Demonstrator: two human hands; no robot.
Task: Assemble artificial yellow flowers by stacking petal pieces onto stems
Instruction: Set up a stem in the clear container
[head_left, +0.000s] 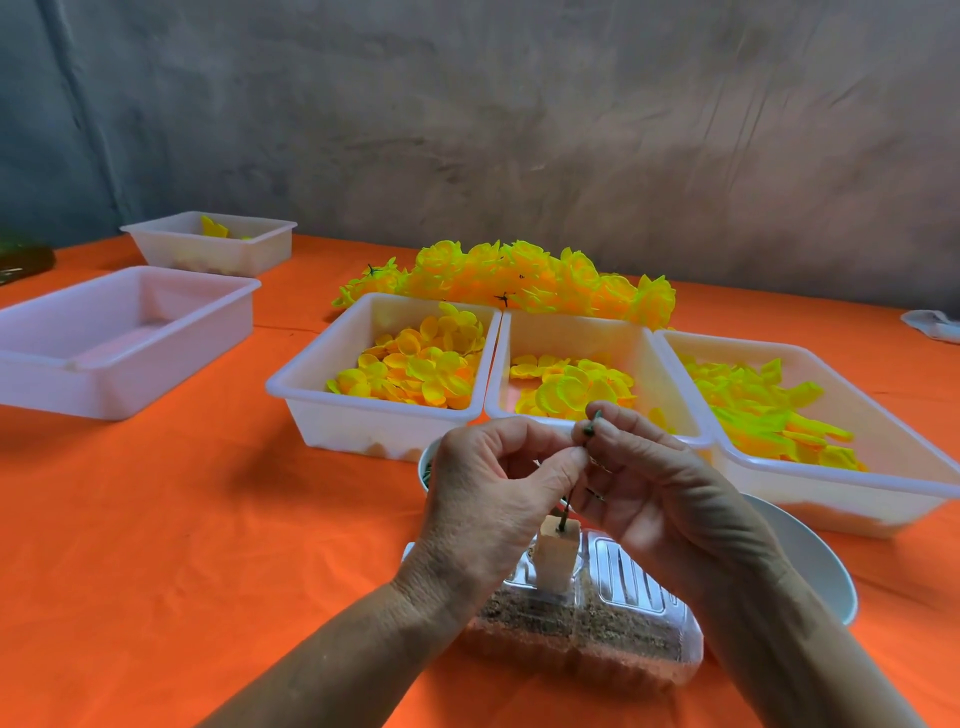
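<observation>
A thin green stem (566, 512) stands upright in a small pale block (557, 556) on a clear sand-filled box (613, 629). My left hand (488, 499) and my right hand (670, 499) both pinch the stem's upper end (592, 423) between thumb and fingers. Behind them stand three white trays of yellow petal pieces: a left tray (311, 379), a middle tray (496, 379) and a right tray (893, 483). A heap of finished yellow flowers (519, 278) lies behind the trays.
An empty white tray (67, 358) and a smaller tray (156, 249) with a few yellow pieces stand at the far left on the orange cloth (182, 519). A white bowl (826, 561) sits by my right wrist; another bowl's rim (423, 462) shows behind my left hand.
</observation>
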